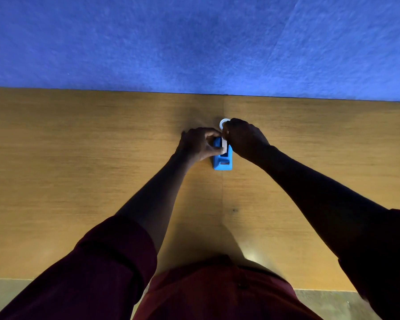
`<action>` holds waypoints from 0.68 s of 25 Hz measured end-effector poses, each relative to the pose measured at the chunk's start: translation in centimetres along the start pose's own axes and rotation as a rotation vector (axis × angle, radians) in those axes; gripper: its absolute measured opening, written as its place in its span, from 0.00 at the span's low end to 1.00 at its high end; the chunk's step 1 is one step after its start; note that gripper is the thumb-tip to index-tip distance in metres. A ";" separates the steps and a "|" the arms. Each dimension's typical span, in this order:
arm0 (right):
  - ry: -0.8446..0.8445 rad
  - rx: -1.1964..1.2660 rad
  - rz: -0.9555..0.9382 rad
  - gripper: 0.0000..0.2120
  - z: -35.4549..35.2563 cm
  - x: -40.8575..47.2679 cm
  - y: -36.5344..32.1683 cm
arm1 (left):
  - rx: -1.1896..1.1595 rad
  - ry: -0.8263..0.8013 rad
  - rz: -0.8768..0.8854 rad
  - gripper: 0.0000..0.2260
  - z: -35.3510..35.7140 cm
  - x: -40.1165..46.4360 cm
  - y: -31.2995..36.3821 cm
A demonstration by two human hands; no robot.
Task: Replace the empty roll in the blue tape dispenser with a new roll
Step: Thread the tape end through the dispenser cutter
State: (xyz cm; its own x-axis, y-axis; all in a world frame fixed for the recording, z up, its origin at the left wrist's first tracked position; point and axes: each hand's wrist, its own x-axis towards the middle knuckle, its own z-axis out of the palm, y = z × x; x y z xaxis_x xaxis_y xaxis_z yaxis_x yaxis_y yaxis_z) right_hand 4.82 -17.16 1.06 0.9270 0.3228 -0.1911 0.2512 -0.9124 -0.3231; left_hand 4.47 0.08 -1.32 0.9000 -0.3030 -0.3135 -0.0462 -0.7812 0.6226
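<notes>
The blue tape dispenser (222, 160) stands on the wooden table (79, 158), its cutter end toward me. My left hand (200, 144) is at the dispenser's left side, fingers pinching a white roll (224, 146) set edge-on over the dispenser's slot. My right hand (244, 137) is at the dispenser's right and far side, fingers curled and touching the same roll. A second white ring (223, 122) lies flat on the table just beyond my right hand, partly hidden by its fingers. Which roll is the empty one I cannot tell.
A blue felt wall (194, 42) rises behind the table's far edge. A seam (222, 204) runs down the tabletop under the dispenser. My dark red sleeves and shirt fill the bottom of the view.
</notes>
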 end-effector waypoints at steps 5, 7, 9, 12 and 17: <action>0.016 0.047 0.018 0.03 0.8 -0.4 0.1 | 0.010 -0.014 -0.010 0.23 -0.2 0.0 0.2; 0.023 0.061 0.022 0.03 0.9 -0.5 0.1 | 0.003 -0.016 -0.013 0.23 -0.2 0.0 0.3; 0.046 0.074 0.021 0.03 1.0 -0.8 0.2 | -0.007 -0.018 -0.019 0.23 -0.3 -0.1 0.4; 0.072 0.088 -0.011 0.04 1.1 -1.2 0.2 | -0.005 -0.021 -0.022 0.23 -0.3 -0.1 0.5; 0.094 0.112 -0.039 0.06 1.1 -1.5 0.3 | 0.002 -0.016 -0.030 0.24 -0.3 -0.1 0.5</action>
State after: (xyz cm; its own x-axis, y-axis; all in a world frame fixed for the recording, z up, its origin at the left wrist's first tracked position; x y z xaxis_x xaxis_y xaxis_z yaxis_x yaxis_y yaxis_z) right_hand 3.25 -17.63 0.26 0.9403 0.3280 -0.0906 0.2598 -0.8640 -0.4312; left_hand 4.46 -0.13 -0.78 0.8941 -0.2882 -0.3428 -0.0205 -0.7911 0.6114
